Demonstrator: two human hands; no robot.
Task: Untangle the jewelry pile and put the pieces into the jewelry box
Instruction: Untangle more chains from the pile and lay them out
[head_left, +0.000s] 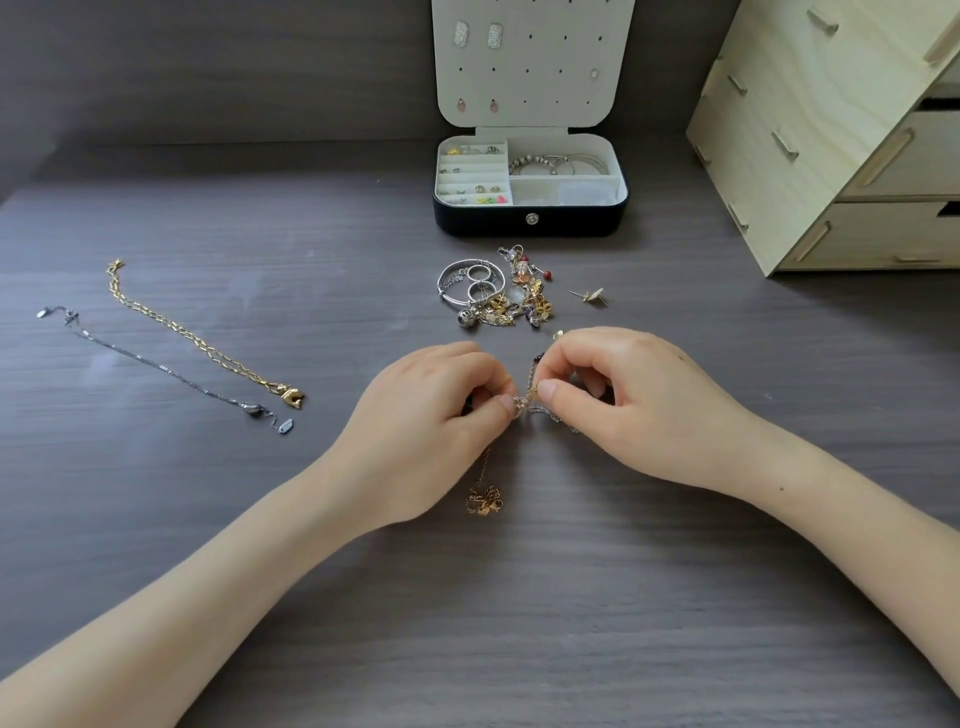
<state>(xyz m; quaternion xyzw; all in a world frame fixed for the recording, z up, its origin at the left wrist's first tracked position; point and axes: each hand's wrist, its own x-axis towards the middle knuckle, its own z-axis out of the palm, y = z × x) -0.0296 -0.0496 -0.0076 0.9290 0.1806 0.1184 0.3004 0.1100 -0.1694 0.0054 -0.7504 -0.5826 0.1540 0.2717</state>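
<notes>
My left hand (431, 421) and my right hand (628, 400) meet at the table's middle, each pinching a knot of thin tangled chains (524, 405) between thumb and finger. A gold chain end with a clasp (484, 501) trails from the knot toward me. Beyond my hands lies the jewelry pile (498, 293): silver bangles, rings, gold bits, red beads. The open jewelry box (530, 221), dark outside and white inside, stands behind the pile, holding small pieces and bracelets. A gold necklace (202, 340) and a silver necklace (166, 371) lie stretched out at the left.
A pale wooden drawer unit (831, 140) stands at the back right. A loose stud earring (592, 296) lies right of the pile. The box lid (530, 62) stands upright with earrings pinned in it. The dark wood-grain table (519, 623) runs under everything.
</notes>
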